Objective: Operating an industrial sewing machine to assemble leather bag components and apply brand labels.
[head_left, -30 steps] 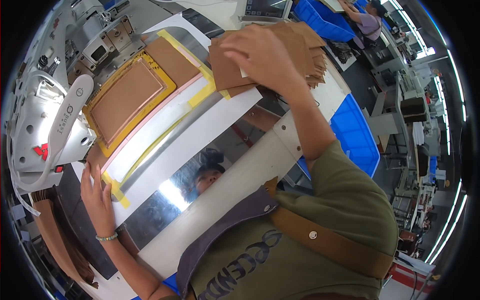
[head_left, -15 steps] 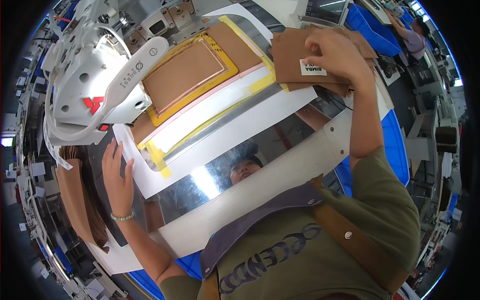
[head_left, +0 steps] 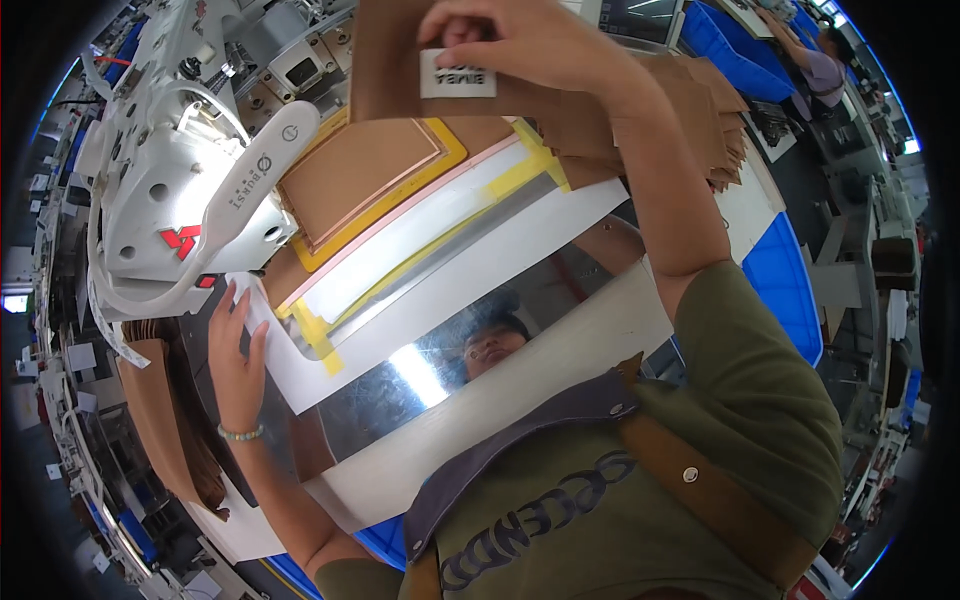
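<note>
A brown leather-like panel with a white label [head_left: 385, 85] hangs raised above the machine bed, pinched in my right hand [head_left: 535, 45] near the label. It hides the far part of a yellow rectangular frame [head_left: 452, 148], inside which brown material [head_left: 350, 185] lies flat. My left hand [head_left: 237, 355] is spread, its fingertips at the left edge of a white sheet [head_left: 410, 310] under the frame; nothing is in it. The white machine head [head_left: 160, 180] and its handle [head_left: 270, 155] stand just left of the frame.
Similar brown panels [head_left: 690, 125] lie in a stack at the right. More brown pieces [head_left: 165, 420] stand at the left, beside my left wrist. A shiny metal plate [head_left: 370, 400] runs along the front. Blue bins [head_left: 735, 50] sit at the far right, near another person [head_left: 825, 70].
My right hand has moved left and up from the right-hand stack, carrying a labelled brown panel over the frame. My left hand stays nearly in place.
</note>
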The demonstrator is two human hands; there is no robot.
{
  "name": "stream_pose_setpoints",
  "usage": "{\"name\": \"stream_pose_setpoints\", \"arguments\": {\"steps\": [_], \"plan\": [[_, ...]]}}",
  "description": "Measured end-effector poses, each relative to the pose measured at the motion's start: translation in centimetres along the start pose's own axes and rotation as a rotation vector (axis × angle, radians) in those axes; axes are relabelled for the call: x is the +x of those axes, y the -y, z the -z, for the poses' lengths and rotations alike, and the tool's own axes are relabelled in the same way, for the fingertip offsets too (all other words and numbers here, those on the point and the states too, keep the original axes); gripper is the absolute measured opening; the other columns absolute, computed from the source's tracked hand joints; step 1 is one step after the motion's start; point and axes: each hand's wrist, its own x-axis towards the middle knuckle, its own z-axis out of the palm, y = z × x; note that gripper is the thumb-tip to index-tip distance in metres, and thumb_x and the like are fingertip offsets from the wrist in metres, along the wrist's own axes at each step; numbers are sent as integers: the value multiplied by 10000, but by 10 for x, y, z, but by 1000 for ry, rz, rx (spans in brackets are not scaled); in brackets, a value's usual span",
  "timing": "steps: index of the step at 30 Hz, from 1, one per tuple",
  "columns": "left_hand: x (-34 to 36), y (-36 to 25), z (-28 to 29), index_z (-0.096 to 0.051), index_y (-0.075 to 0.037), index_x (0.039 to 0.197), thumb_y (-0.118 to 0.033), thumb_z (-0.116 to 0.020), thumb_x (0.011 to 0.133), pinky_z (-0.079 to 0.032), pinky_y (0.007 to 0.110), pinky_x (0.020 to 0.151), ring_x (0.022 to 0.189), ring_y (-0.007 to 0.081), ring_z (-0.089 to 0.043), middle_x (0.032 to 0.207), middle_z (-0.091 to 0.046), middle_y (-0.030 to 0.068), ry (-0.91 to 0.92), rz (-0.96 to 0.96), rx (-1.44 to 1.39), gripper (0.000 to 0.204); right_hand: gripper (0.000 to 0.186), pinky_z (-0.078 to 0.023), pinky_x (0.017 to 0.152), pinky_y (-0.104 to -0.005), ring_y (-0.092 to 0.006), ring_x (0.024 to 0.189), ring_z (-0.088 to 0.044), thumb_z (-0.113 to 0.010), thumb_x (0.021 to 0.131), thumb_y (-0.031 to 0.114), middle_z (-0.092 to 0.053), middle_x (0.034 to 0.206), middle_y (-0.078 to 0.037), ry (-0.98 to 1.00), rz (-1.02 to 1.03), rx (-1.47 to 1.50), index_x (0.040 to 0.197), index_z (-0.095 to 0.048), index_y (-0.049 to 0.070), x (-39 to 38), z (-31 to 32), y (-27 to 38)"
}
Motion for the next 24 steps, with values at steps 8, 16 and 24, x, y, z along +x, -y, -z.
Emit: {"name": "stream_pose_setpoints", "arguments": {"steps": [8,16,24], "plan": [[29,-1,-36,-592,-11,1490,-165,-606,1067,-348,467,1231,1495,434,-425,1548,-533,253,72,-17,125,451,210,-568,872,-436,-301,943,-733,-647,952,132,-782,1037,-106,62,396,-323,1059,-827,111,51,-149,-9],[-4,-10,-31,-583,-47,1518,-123,-583,1054,-303,504,1267,1540,419,-382,1622,-518,159,-22,19,148,470,187,-555,852,-406,-265,953,-697,-696,995,183,-740,999,-91,298,56,114,1092,-795,58,-25,-16,10],[-21,-37,-44,-531,-88,1581,-162,-576,1048,-252,533,1286,1580,414,-329,1697,-426,136,29,0,178,540,349,-478,1085,-438,-317,1284,-618,-677,1019,248,-686,1313,-132,261,98,-326,1292,-708,32,-117,-41,-16]]}}
